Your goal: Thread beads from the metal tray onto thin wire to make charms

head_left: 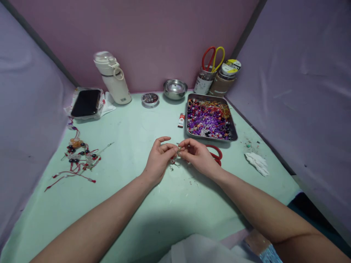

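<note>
My left hand (pixel 159 160) and my right hand (pixel 201 157) meet over the middle of the table, thumb and fingertips of each pinched together. Between them is a small beaded cord (pixel 172 161), with a red bead and thin pale ends hanging below the fingers. Its finer details are too small to make out. Red-handled scissors (pixel 218 150) lie partly hidden behind my right hand. Just beyond the fingers, a metal tray (pixel 233 137) holds many purple, red, black and clear beads along with coloured threads.
Finished-looking beaded strings (pixel 79 155) lie at left. Along the back stand a phone (pixel 86 103), a cream bottle (pixel 116 82), a round spool (pixel 150 98), a steel bowl (pixel 175 91) and a jar (pixel 203 83) with scissors. A lighter (pixel 181 120) and crumpled tissue (pixel 257 163) flank the tray.
</note>
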A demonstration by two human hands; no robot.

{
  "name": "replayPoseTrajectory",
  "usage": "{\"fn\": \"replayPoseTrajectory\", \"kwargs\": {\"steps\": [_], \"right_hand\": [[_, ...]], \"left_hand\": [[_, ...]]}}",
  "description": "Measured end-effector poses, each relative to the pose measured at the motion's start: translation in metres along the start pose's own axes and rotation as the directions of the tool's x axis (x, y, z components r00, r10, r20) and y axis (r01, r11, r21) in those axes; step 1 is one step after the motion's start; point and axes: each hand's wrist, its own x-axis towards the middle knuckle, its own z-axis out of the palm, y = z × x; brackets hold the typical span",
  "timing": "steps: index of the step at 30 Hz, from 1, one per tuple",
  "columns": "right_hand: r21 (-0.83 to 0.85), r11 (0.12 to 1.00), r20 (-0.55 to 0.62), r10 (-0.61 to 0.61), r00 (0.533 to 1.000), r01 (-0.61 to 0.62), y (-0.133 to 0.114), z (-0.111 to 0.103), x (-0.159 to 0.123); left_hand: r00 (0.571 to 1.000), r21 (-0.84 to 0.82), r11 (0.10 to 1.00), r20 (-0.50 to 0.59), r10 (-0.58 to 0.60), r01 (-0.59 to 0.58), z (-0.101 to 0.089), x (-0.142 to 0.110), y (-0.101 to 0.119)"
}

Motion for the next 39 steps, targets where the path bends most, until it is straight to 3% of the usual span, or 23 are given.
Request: {"fn": "replayPoseTrajectory", "kwargs": {"steps": [14, 22, 31, 39], "right_hand": [[-0.045, 0.998, -0.069, -0.057, 0.996, 0.054, -0.007, 0.001, -0.003], [-0.157, 0.984, -0.112, -0.1, 0.989, 0.082, -0.008, 0.001, -0.003], [-0.238, 0.97, -0.152, -0.081, 0.985, 0.043, -0.008, 0.002, -0.003], [-0.167, 0.986, -0.13, 0.002, 0.992, -0.024, -0.008, 0.003, -0.002]], "left_hand": [[1.0, 0.043, 0.999, -0.012, 0.027, -0.026, 0.0, 0.0, -0.002], [0.998, 0.09, 0.994, -0.013, 0.068, -0.066, -0.003, 0.0, -0.008], [0.993, 0.214, 0.97, -0.026, 0.119, -0.11, -0.001, -0.002, -0.008], [0.992, 0.222, 0.969, -0.041, 0.12, -0.108, 0.002, -0.003, -0.007]]}}
